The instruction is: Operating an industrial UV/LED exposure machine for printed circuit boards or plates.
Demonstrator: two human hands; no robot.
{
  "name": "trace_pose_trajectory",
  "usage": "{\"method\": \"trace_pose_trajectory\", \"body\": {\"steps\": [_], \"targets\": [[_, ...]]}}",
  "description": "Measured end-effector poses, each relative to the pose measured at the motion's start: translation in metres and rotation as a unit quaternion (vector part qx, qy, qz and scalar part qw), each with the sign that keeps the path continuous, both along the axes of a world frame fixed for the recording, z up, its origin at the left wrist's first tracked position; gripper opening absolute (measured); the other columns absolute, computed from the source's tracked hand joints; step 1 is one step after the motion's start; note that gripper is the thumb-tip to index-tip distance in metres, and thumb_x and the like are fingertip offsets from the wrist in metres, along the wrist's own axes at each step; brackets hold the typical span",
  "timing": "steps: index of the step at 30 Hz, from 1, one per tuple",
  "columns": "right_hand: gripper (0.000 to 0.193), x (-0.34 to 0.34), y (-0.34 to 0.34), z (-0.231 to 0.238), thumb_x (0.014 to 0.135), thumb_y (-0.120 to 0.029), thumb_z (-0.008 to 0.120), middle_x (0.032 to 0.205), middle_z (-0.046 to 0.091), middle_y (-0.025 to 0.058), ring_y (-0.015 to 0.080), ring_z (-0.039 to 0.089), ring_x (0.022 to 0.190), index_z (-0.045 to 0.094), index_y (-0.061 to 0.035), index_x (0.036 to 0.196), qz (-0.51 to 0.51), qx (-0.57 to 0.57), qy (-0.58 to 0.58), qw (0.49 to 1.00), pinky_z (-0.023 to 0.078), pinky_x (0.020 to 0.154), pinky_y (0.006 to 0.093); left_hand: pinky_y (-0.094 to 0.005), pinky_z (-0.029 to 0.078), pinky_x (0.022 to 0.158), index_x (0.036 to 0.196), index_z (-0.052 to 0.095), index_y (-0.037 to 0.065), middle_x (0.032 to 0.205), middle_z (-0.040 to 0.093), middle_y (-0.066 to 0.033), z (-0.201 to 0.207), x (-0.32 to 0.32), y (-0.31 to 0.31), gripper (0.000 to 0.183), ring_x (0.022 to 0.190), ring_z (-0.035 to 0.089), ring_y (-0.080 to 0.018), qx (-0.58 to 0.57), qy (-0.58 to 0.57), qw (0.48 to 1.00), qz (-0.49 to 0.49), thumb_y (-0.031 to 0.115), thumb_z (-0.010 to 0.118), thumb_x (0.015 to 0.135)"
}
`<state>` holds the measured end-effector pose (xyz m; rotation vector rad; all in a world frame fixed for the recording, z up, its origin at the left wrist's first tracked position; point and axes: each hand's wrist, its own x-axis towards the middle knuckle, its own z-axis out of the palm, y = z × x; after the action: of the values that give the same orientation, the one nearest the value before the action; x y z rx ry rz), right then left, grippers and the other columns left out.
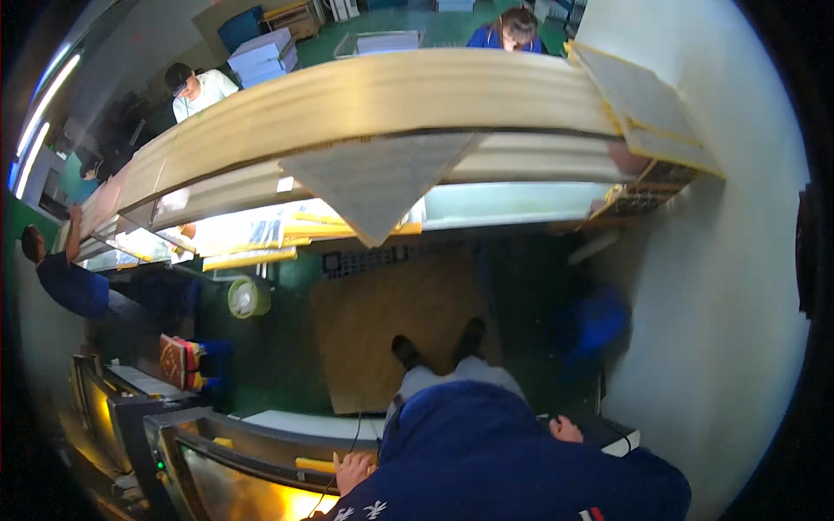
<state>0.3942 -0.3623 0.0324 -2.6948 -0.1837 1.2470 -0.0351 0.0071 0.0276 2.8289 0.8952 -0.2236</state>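
Observation:
My left hand (354,471) rests at the edge of a lit machine (234,483) with a glowing yellow panel, fingers apart and nothing visible in them. Close beside it runs a thin black cord (357,431), and a yellow strip (314,465) lies just to its left. Out to my right side, my right hand (566,429) lies by a dark flat surface (599,431) with a white end. Its fingers look loosely spread and hold nothing I can see.
A long shelved workbench (373,100) crosses ahead, with a grey triangular panel (373,178) hanging from it. Brown cardboard (347,347) lies under my feet. A pale green bin (248,298) and a blue object (599,321) stand on the floor. Another person (74,282) stands at left.

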Motion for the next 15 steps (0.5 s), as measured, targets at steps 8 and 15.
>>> {"method": "trace_pose_trajectory", "body": {"steps": [8, 15], "targets": [[0.034, 0.112, 0.204, 0.074, 0.096, -0.041, 0.053, 0.056, 0.040, -0.0059, 0.0049, 0.030, 0.044, 0.062, -0.0096, 0.089, -0.263, 0.563, -0.050, 0.782, 0.022, 0.040, 0.0214, -0.0595, 0.022, 0.111, 0.097, 0.067, 0.013, 0.105, 0.065, -0.0024, 0.017, 0.007, 0.001, 0.024, 0.113, 0.054, -0.0248, -0.034, -0.010, 0.999, -0.012, 0.032, 0.065, 0.082], [0.079, 0.178, 0.318, 0.358, 0.079, -0.056, 0.071, 0.110, 0.062, 0.0195, 0.0266, 0.060, 0.081, 0.049, 0.0005, 0.129, 0.333, 0.778, -0.363, 0.390, 0.048, 0.072, 0.0350, -0.0525, 0.025, 0.113, 0.108, 0.067, 0.013, 0.116, 0.065, -0.0035, 0.025, 0.018, -0.009, 0.030, 0.122, 0.051, -0.0265, -0.112, 0.038, 0.991, 0.056, 0.033, 0.059, 0.087]]}}
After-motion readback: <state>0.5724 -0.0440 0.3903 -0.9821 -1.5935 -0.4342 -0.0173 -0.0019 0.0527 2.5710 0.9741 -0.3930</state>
